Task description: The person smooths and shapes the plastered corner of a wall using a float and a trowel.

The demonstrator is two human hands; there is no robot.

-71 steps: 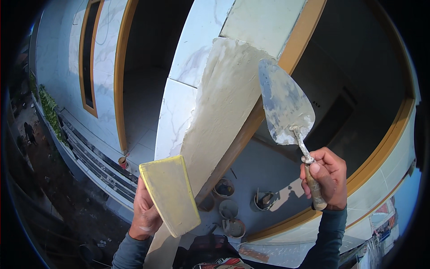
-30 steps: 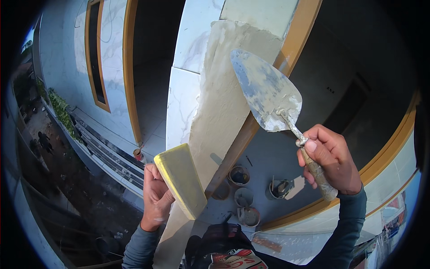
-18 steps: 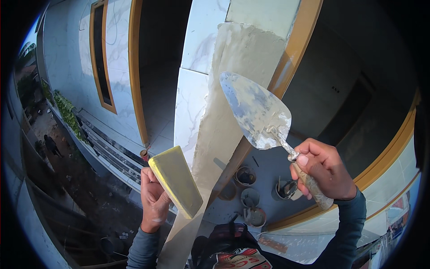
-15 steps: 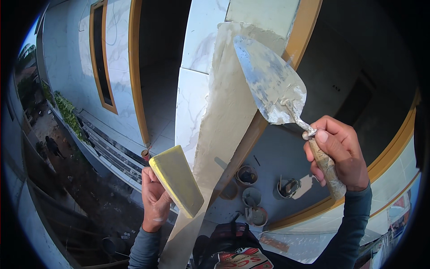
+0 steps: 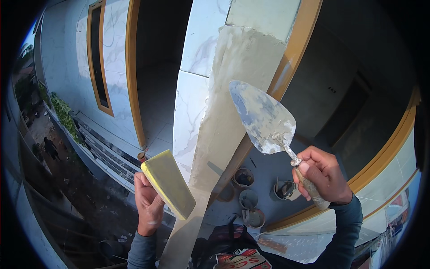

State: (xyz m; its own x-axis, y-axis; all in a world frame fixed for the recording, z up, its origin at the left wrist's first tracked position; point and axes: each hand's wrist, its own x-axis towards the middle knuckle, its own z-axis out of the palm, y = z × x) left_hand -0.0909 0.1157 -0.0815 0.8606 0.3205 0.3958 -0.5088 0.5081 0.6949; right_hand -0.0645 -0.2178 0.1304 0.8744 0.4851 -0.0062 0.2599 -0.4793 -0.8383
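Note:
A pointed trowel [image 5: 264, 119], its metal blade smeared with mortar, is in my right hand [image 5: 323, 174], which wraps round the handle. The blade points up and left, in front of a strip of grey mortar [image 5: 237, 67] on the wall pillar; I cannot tell whether it touches. My left hand [image 5: 148, 201] grips a yellow plastering float [image 5: 172, 184] by its back, with the flat face tilted toward the pillar. Most of the float's handle is hidden. White marbled tiles [image 5: 190, 107] border the mortar on the left.
An orange door frame [image 5: 293, 62] runs along the pillar's right side. Several buckets [image 5: 248, 198] stand on the floor below. At lower left lies a dark, lower ground area [image 5: 89, 193] beyond a ledge; a person [image 5: 51, 148] is down there.
My right hand has brought the trowel down and slightly left, away from the top of the mortar strip. The float in my left hand has shifted a little left.

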